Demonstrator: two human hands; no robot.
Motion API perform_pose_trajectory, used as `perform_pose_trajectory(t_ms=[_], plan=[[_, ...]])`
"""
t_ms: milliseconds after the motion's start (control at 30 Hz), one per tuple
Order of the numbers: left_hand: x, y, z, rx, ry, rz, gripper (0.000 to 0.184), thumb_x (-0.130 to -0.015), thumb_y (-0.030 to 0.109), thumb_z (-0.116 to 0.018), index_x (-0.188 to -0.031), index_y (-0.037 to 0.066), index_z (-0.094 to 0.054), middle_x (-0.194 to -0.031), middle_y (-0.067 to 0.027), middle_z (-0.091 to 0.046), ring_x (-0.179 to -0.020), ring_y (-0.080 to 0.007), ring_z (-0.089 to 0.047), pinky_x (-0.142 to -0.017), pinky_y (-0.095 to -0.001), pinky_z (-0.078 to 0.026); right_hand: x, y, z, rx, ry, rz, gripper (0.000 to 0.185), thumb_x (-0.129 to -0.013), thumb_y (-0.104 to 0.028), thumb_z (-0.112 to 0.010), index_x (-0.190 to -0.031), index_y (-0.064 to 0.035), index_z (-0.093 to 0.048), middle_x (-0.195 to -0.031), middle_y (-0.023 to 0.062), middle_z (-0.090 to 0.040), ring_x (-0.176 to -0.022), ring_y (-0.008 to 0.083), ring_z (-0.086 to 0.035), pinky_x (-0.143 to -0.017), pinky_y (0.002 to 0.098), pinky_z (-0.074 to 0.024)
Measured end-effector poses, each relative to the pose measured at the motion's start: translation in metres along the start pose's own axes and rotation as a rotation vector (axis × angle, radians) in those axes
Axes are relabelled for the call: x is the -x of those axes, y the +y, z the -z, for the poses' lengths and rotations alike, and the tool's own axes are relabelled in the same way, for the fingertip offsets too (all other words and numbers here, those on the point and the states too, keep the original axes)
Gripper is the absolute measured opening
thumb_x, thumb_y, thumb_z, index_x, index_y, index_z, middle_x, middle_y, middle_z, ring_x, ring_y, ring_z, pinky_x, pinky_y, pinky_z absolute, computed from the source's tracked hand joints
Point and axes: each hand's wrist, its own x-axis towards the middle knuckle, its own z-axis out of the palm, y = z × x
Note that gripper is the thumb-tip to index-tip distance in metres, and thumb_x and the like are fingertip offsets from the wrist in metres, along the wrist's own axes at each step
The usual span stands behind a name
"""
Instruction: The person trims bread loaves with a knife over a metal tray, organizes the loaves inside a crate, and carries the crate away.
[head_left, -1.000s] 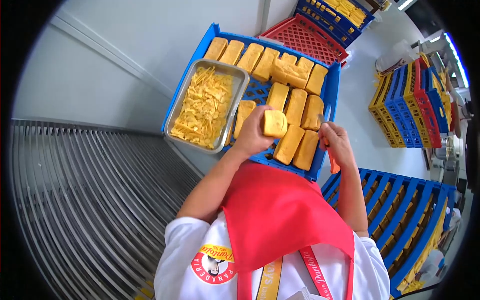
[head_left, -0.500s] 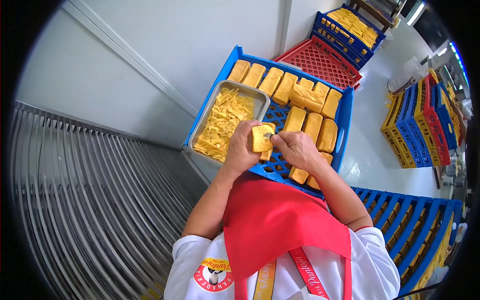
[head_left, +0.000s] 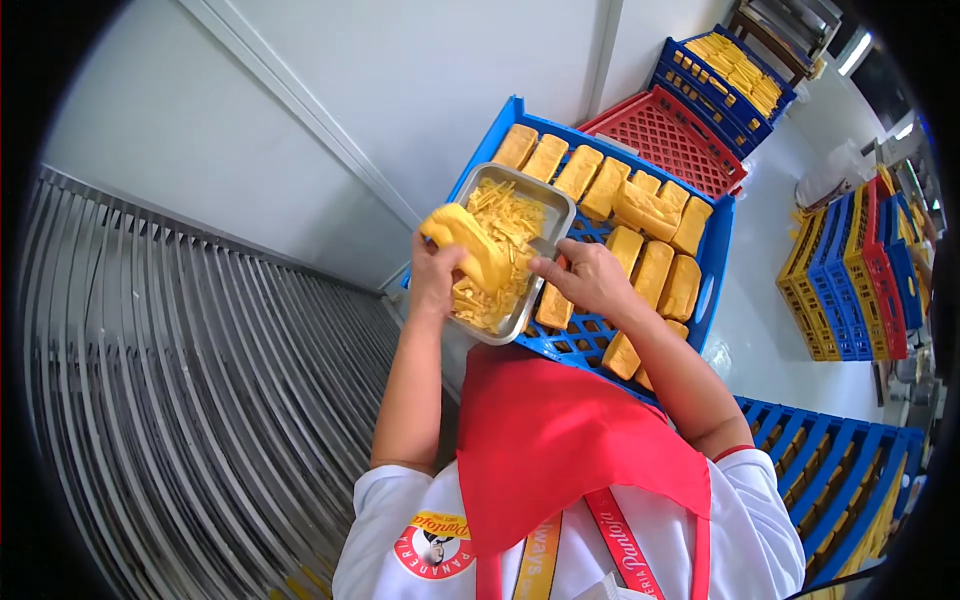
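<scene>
My left hand (head_left: 437,278) grips a peeled yellow bread loaf (head_left: 472,248), tilted and blurred by motion, above a metal tray (head_left: 568,208). Thin bread trimmings (head_left: 505,212) are heaped in that tray. In my right hand (head_left: 592,280) is a knife (head_left: 546,252); its blade points left over the tray's right edge, and a bit of orange handle shows. The tray sits on the left part of a blue crate (head_left: 722,250). Several brown-crusted loaves (head_left: 606,188) lie in the crate, and one loaf (head_left: 554,306) is just right of the tray.
A red crate (head_left: 670,140) and stacked blue crates (head_left: 715,85) with yellow strips stand behind. Coloured crates (head_left: 845,270) are stacked at the right. Another blue crate (head_left: 830,450) is low at my right. Metal slats (head_left: 180,400) run along the left, below a white wall (head_left: 320,70).
My left hand has swung the loaf leftward from the knife to above the trimmings. The knife has come away from the loaf. The metal tray now sits further right over the crate, and the view has shifted.
</scene>
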Motion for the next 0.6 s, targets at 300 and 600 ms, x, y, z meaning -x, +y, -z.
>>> perform_pose_trajectory(t_ms=[300,600], plan=[[0.005,-0.022,0.003,0.381,-0.078,0.376,0.053,-0.091,0.05,-0.062,-0.126,0.011,-0.058,-0.114,-0.0049,-0.068,-0.1,-0.0198,-0.068,-0.083,-0.0353,-0.059,-0.002,-0.01,-0.022,0.007,0.119,0.206,0.042,-0.1,-0.04,-0.051,-0.084,-0.0024,-0.061,-0.078,0.0204,-0.063,-0.079,0.0422,-0.062,-0.069,0.0506,-0.0485],[0.001,-0.034,-0.003,0.236,-0.178,0.367,0.053,-0.088,0.051,-0.065,-0.123,0.011,-0.058,-0.108,-0.0042,-0.066,-0.095,-0.0167,-0.068,-0.072,-0.0316,-0.058,0.0,-0.016,-0.03,0.121,0.162,0.293,0.046,-0.097,-0.044,-0.053,-0.076,-0.005,-0.062,-0.07,0.0164,-0.064,-0.069,0.0385,-0.065,-0.062,0.0504,-0.05]])
